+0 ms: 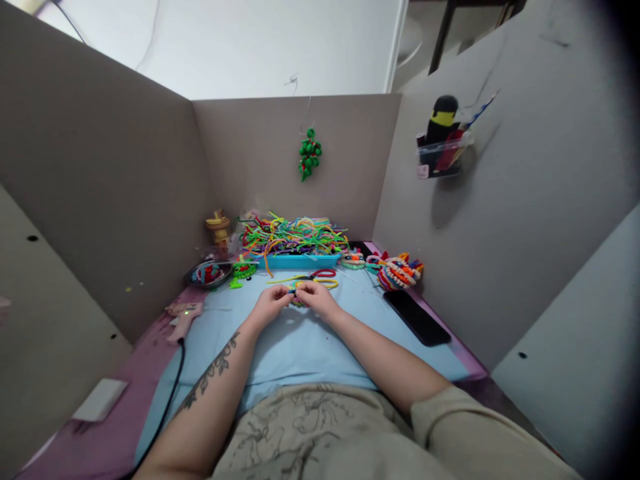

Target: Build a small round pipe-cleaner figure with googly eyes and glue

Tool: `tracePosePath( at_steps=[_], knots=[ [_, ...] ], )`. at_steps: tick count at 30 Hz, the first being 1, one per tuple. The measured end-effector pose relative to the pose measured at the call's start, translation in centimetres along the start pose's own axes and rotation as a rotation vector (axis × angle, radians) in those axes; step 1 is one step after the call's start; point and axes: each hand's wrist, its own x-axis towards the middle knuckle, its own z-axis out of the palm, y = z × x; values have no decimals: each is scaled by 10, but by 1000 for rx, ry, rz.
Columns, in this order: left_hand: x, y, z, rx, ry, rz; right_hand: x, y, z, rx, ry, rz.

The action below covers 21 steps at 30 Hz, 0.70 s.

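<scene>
My left hand and my right hand meet over the middle of the table, fingers pinched together. Between the fingertips is a small multicoloured piece, seemingly of pipe cleaners; the fingers cover much of it. Just behind my hands lies a pair of scissors with red handles. A yellow pipe cleaner curves out beside my right hand. Further back, a blue tray carries a tangled heap of pipe cleaners in many colours.
A pink glue gun and a dark bowl are at the left. A green figure sits near the tray. On the right are a striped bundle and a black phone. Grey panels enclose the table; a green ornament hangs behind.
</scene>
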Motion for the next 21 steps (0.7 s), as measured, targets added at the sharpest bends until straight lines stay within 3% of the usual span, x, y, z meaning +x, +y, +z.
tracePosePath(
  at_steps=[11,16,21],
  knots=[
    [0,-4,2,-115,-73,-43,0,1,2,-106,27,-53],
    [2,-6,1,-73,-25,-67,0,3,1,-47,27,-28],
    [1,-3,0,-87,-9,-74,1,5,1,-134,31,-54]
  ],
)
